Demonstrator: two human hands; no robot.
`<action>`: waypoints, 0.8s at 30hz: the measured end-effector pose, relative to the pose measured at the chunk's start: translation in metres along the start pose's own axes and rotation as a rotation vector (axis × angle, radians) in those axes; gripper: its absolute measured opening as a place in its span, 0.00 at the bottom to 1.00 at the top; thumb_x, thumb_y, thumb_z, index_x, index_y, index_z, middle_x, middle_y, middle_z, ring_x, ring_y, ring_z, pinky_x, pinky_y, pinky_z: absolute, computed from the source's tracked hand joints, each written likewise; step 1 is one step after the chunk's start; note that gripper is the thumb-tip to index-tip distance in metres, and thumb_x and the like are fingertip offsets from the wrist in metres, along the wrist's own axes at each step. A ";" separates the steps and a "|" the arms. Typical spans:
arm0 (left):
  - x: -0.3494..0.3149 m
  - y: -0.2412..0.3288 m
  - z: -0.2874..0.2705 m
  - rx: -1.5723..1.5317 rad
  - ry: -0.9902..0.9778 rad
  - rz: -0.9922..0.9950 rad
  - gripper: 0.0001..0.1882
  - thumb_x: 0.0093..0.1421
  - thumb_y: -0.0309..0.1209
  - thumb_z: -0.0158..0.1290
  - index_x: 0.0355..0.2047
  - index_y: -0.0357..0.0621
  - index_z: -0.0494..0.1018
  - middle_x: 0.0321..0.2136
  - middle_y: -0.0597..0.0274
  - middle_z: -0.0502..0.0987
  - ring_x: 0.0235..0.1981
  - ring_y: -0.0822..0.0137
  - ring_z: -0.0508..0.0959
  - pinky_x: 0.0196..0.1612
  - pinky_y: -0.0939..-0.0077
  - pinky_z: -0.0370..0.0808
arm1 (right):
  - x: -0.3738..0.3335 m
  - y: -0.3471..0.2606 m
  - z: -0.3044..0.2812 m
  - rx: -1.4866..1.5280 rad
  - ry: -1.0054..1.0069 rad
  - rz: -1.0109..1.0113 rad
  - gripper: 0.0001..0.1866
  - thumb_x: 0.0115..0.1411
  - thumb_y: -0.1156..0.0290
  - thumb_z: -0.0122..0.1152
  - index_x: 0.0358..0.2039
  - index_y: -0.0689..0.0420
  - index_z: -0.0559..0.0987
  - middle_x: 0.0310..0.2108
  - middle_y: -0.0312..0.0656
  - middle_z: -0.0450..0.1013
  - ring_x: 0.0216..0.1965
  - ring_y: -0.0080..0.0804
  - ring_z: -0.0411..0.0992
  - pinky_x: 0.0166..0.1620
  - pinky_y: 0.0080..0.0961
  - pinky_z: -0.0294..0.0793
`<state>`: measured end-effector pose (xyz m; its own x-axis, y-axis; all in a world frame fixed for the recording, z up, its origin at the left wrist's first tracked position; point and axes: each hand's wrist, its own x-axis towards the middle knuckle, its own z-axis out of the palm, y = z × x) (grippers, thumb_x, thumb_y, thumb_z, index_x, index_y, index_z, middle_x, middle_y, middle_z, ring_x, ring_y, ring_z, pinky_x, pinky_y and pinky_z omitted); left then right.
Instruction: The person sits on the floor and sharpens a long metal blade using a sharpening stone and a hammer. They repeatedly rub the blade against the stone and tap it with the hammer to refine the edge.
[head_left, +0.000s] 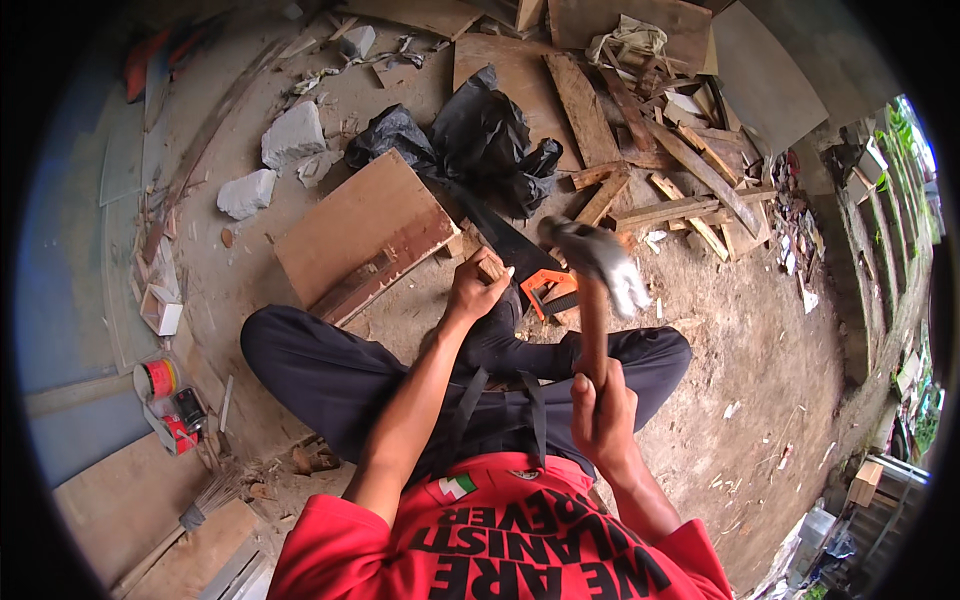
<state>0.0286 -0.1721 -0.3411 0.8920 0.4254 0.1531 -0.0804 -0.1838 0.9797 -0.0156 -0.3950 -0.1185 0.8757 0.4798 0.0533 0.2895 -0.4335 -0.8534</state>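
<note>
My right hand [606, 408] is wrapped round the wooden handle of a claw hammer [594, 345], whose metal head is raised and slightly blurred. Closed in front of my crossed legs, my left hand [477, 287] grips a small piece of wood [490, 268], mostly hidden by the fingers. Just beyond that hand lies a handsaw [545, 290] with an orange handle and a dark blade. To the left of it is a brown wooden panel [360, 225] with a rough, chipped edge piece along its near side.
Black plastic bags [480, 125] lie crumpled beyond the panel. Scrap planks [680, 205] are heaped at the far right. Pale broken blocks [292, 135] sit at the far left. Red cans [160, 380] stand left of my knee. Small debris dots the dirt floor [745, 350].
</note>
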 end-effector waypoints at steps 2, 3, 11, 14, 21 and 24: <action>0.002 0.002 0.001 -0.032 -0.028 -0.014 0.10 0.56 0.28 0.62 0.31 0.39 0.71 0.24 0.56 0.77 0.27 0.67 0.78 0.33 0.70 0.75 | -0.006 0.024 0.014 -0.010 0.057 -0.123 0.11 0.65 0.75 0.56 0.46 0.63 0.68 0.25 0.61 0.74 0.29 0.66 0.74 0.26 0.47 0.72; 0.004 0.002 0.003 -0.040 -0.022 0.009 0.11 0.55 0.29 0.63 0.31 0.40 0.71 0.24 0.55 0.76 0.27 0.62 0.79 0.33 0.68 0.75 | -0.007 0.034 0.020 -0.020 0.081 -0.186 0.11 0.65 0.76 0.56 0.45 0.63 0.68 0.25 0.61 0.74 0.29 0.66 0.74 0.26 0.47 0.72; -0.004 0.004 0.002 0.107 -0.076 0.110 0.11 0.52 0.26 0.62 0.30 0.43 0.69 0.25 0.52 0.76 0.30 0.51 0.79 0.34 0.62 0.75 | 0.005 -0.003 -0.001 -0.014 -0.132 0.051 0.14 0.66 0.69 0.56 0.47 0.63 0.69 0.25 0.58 0.74 0.27 0.64 0.76 0.26 0.46 0.72; -0.004 0.013 0.000 0.102 -0.118 0.029 0.12 0.52 0.27 0.63 0.30 0.42 0.69 0.26 0.52 0.75 0.30 0.52 0.79 0.35 0.62 0.74 | -0.001 0.018 0.015 0.037 0.133 -0.281 0.09 0.68 0.69 0.51 0.36 0.63 0.70 0.19 0.42 0.66 0.18 0.25 0.63 0.23 0.28 0.64; -0.009 0.009 -0.002 0.032 -0.165 0.035 0.10 0.54 0.25 0.62 0.27 0.43 0.69 0.24 0.62 0.75 0.29 0.68 0.77 0.36 0.73 0.73 | 0.001 0.022 -0.001 -0.173 -0.197 0.283 0.11 0.67 0.69 0.57 0.35 0.63 0.68 0.18 0.61 0.71 0.24 0.66 0.73 0.22 0.46 0.69; -0.007 0.004 -0.001 0.048 -0.165 0.083 0.11 0.54 0.24 0.62 0.27 0.42 0.68 0.24 0.63 0.74 0.28 0.71 0.76 0.35 0.74 0.72 | -0.007 0.006 -0.003 0.023 0.077 0.072 0.08 0.68 0.71 0.52 0.33 0.62 0.70 0.18 0.36 0.67 0.20 0.15 0.64 0.22 0.19 0.62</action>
<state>0.0214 -0.1753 -0.3386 0.9444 0.2562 0.2061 -0.1393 -0.2560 0.9566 -0.0190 -0.4028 -0.1225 0.9211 0.3881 0.0306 0.2170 -0.4466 -0.8680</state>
